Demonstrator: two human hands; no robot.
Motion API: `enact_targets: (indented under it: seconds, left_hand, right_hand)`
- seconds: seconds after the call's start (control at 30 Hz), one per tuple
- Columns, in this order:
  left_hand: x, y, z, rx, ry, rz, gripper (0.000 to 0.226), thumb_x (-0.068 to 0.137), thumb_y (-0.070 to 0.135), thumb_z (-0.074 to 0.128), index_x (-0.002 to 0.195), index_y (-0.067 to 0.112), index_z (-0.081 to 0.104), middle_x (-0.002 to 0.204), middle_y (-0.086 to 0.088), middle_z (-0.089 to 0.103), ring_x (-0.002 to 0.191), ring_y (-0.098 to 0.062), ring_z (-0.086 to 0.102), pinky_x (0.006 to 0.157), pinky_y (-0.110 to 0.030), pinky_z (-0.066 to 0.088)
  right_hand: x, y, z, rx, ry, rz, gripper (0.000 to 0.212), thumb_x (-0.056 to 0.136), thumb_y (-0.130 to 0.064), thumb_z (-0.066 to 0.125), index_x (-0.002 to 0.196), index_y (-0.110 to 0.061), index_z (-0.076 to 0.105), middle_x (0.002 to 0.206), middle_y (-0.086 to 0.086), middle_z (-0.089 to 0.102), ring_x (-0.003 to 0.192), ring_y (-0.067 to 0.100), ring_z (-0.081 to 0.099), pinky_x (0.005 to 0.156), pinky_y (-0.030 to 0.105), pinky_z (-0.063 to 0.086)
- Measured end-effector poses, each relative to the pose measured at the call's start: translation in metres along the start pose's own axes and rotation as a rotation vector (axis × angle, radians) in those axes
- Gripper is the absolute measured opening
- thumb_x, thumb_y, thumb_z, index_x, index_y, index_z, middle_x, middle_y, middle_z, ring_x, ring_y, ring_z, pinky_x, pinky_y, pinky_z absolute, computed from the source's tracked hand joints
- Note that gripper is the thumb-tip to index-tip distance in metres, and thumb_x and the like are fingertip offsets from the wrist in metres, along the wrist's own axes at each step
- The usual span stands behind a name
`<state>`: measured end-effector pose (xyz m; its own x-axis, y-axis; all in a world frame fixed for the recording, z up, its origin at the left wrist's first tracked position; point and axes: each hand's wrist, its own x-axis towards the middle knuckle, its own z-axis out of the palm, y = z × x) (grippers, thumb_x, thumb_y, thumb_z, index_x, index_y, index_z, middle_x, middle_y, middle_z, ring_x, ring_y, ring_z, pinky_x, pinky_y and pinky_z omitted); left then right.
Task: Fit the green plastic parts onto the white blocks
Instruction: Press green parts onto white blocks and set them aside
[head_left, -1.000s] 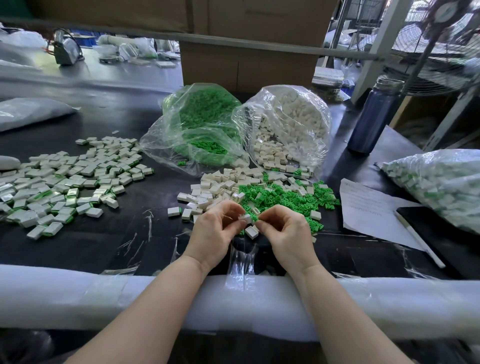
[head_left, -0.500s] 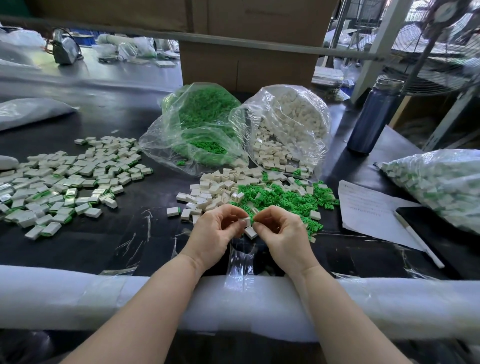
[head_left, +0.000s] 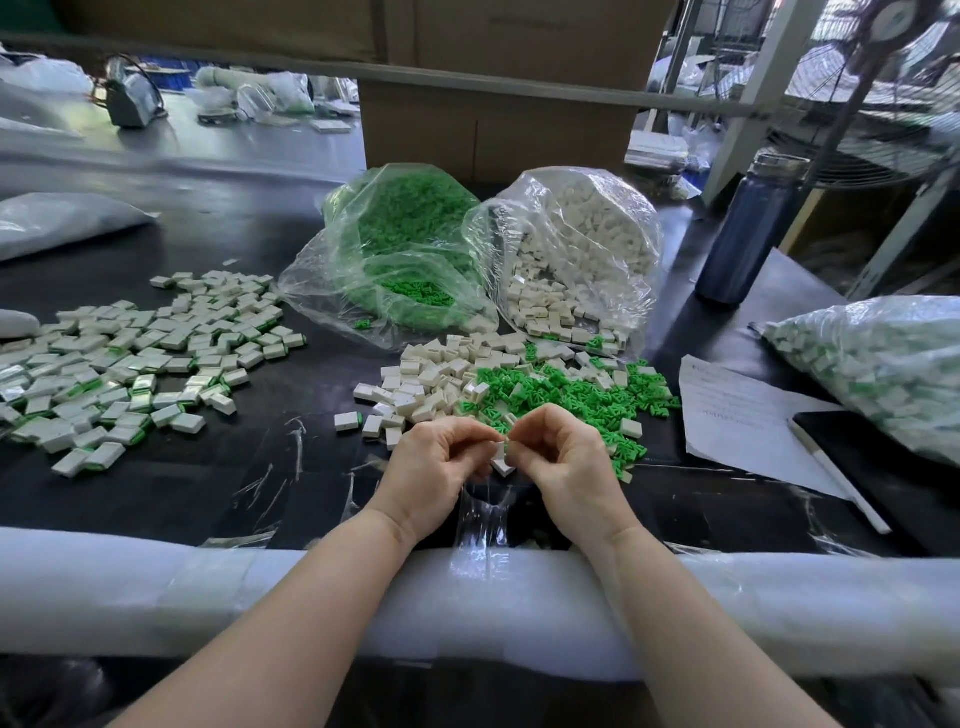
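White block (head_left: 502, 462) between hands, seemingly pinched

The table top (head_left: 218, 499) was black, with a white foam pad (head_left: 156, 597) along its near edge. A loose heap of bright green plastic parts (head_left: 571, 400) lay beside off-white blocks (head_left: 431, 374) at the centre, and the far-left pile of fitted blocks (head_left: 130, 358) was white with green edges. Behind stood clear bags, one filled with green (head_left: 405, 244) and one with cream-white (head_left: 587, 244), a dark blue bottle (head_left: 743, 234) at the right, and brown cardboard boxes (head_left: 493, 130).
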<state>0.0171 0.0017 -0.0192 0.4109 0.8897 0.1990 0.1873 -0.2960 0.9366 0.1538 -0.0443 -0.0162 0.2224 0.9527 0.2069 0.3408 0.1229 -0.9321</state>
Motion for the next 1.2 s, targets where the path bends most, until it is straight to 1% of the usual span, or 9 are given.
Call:
enact_targets:
  seconds: [0.03,0.1,0.23,0.4,0.57,0.73,0.87,1.0,1.2]
  left_hand:
    - [-0.0001,0.0,0.0001,0.0,-0.005,0.0,0.015,0.081,-0.002,0.064,0.082,0.012,0.069,0.066,0.004,0.062,0.054,0.0,0.056,0.063,-0.015,0.05]
    - [-0.0004,0.0,-0.0002,0.011,-0.016,0.007,0.021,0.08,-0.003,0.064,0.078,0.018,0.068,0.066,0.005,0.062,0.053,0.001,0.056,0.062,-0.013,0.049]
    - [-0.0016,-0.0005,-0.0017,0.074,-0.04,0.033,0.024,0.08,0.0,0.066,0.077,0.023,0.067,0.071,0.004,0.063,0.059,-0.002,0.058,0.065,-0.014,0.051]
    - [-0.0018,-0.0008,-0.0033,0.132,-0.066,0.05,0.024,0.08,0.001,0.066,0.08,0.025,0.066,0.072,0.009,0.061,0.067,-0.005,0.058,0.073,-0.021,0.053]
    - [-0.001,-0.0022,-0.0033,0.142,-0.081,0.057,0.017,0.08,0.001,0.066,0.083,0.017,0.069,0.073,0.009,0.061,0.07,-0.008,0.059,0.077,-0.027,0.053]
    - [-0.0008,-0.0026,-0.0047,0.2,-0.092,0.112,0.01,0.079,0.002,0.068,0.086,0.008,0.071,0.074,0.011,0.061,0.071,-0.001,0.057,0.074,-0.009,0.045]
    - [-0.001,-0.0017,-0.0046,0.217,-0.089,0.138,0.009,0.08,0.002,0.067,0.087,0.006,0.071,0.073,0.011,0.06,0.071,0.0,0.056,0.072,-0.009,0.045]
    - [-0.002,-0.0021,-0.0044,0.247,-0.085,0.176,0.008,0.08,0.001,0.068,0.085,0.004,0.072,0.071,0.013,0.058,0.068,0.003,0.054,0.069,-0.007,0.042]
    - [-0.002,-0.0018,-0.0042,0.259,-0.081,0.193,0.008,0.079,0.001,0.068,0.085,0.006,0.072,0.07,0.015,0.057,0.066,0.003,0.054,0.069,-0.008,0.043]
  right_hand:
    - [0.0002,0.0,-0.0004,-0.001,-0.004,0.004,0.027,0.078,0.007,0.067,0.073,-0.018,0.057,0.073,0.0,0.063,0.07,0.011,0.058,0.07,0.022,0.051]
    - [0.0006,0.0006,-0.0013,0.0,-0.017,0.013,0.025,0.076,0.008,0.067,0.073,-0.015,0.058,0.073,0.001,0.063,0.071,0.013,0.059,0.071,0.025,0.052]
    - [0.0001,0.0013,-0.0026,0.007,-0.049,0.029,0.022,0.076,0.008,0.068,0.074,-0.012,0.06,0.072,0.001,0.063,0.07,0.014,0.059,0.07,0.028,0.053]
    - [-0.0004,0.0017,-0.0042,0.033,-0.083,0.049,0.027,0.076,0.01,0.067,0.071,-0.016,0.059,0.074,0.005,0.064,0.07,0.017,0.06,0.073,0.037,0.055]
    - [-0.0008,0.0024,-0.0052,0.052,-0.112,0.056,0.025,0.075,0.011,0.067,0.073,-0.013,0.06,0.073,0.003,0.063,0.069,0.014,0.059,0.07,0.031,0.055]
    - [-0.0011,0.0009,-0.0067,0.048,-0.133,0.061,0.025,0.075,0.012,0.066,0.073,-0.012,0.059,0.073,0.004,0.063,0.068,0.013,0.058,0.069,0.029,0.054]
    - [-0.0019,-0.0006,-0.0075,0.045,-0.143,0.052,0.025,0.075,0.013,0.066,0.073,-0.011,0.059,0.07,0.0,0.062,0.065,0.006,0.058,0.066,0.021,0.052]
    - [-0.0016,-0.0002,-0.008,0.061,-0.144,0.057,0.026,0.075,0.015,0.065,0.072,-0.011,0.059,0.07,0.002,0.062,0.066,0.012,0.058,0.067,0.027,0.053]
    - [-0.0021,0.0001,-0.009,0.077,-0.154,0.06,0.026,0.074,0.015,0.065,0.073,-0.011,0.06,0.071,0.002,0.062,0.068,0.013,0.059,0.068,0.027,0.054]
